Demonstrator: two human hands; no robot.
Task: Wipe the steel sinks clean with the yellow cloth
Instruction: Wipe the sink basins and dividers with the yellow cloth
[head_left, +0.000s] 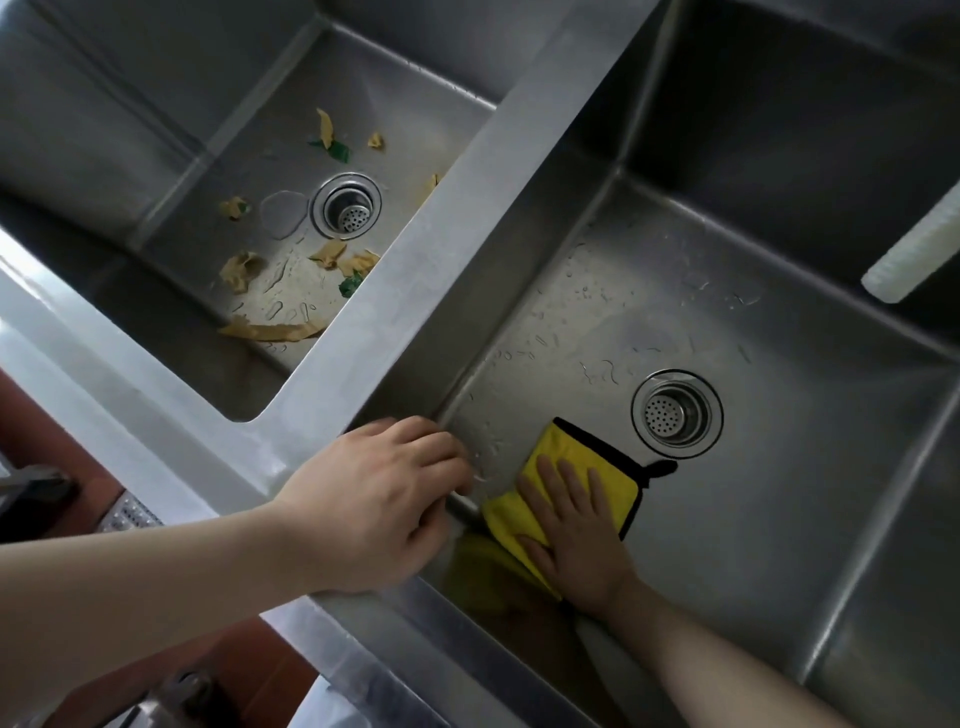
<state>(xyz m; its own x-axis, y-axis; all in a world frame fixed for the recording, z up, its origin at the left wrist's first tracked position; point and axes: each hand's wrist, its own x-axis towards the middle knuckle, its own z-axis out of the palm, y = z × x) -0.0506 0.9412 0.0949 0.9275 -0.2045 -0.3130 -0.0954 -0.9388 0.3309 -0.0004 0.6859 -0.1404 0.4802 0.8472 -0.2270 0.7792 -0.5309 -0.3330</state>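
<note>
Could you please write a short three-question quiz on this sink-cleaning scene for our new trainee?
1. True or false: the right hand presses the yellow cloth flat on the floor of the right sink.
2. Which basin holds food scraps? A) the left sink B) the right sink C) both
3. Fill in: the left hand rests on the sink's front ____.

Key
1. True: the fingers lie straight on the cloth, beside the drain strainer.
2. A: yellow and green scraps lie around its drain; the right basin shows only water drops.
3. Rim, near the divider.
</note>
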